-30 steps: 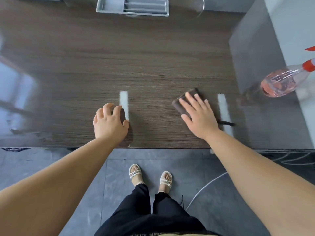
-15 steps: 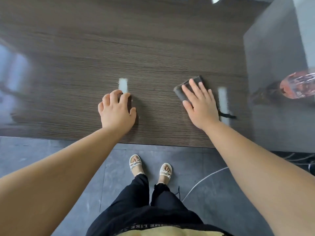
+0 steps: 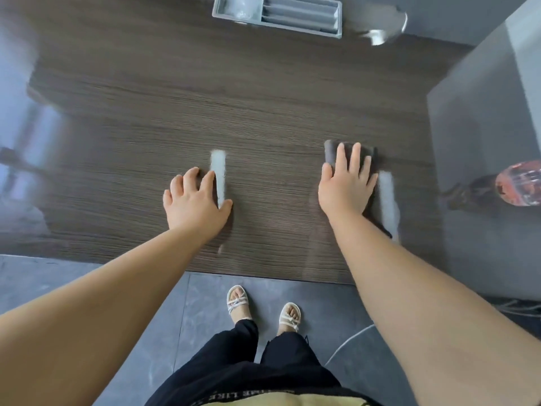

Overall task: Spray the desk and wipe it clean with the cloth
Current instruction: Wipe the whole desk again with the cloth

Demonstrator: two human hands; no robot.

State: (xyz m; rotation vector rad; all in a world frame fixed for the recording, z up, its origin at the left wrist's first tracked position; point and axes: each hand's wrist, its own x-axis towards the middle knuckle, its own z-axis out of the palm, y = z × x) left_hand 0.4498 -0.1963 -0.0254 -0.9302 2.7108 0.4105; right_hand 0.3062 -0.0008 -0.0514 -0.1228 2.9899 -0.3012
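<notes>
Wiping step in hand, by the look of it. Right hand (image 3: 347, 186) laid flat on dark cloth (image 3: 366, 153), fingers straight, pressing it to bench (image 3: 263, 98) right of frame centre. Left hand (image 3: 194, 200) resting on bare bench at centre, fingers loosely bent, holding nothing. Spray bottle (image 3: 519, 183) at right edge of frame, well apart from both hands. Grey tray (image 3: 278, 13) at top. Next move likely calls for even downward pressure and overlapping strokes, stopping short of tray.

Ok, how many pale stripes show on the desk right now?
2. One stripe sits between the left hand's forefinger and thumb; the other stripe runs along the right hand, which presses the cloth flat. More could be hidden under the arms.
</notes>
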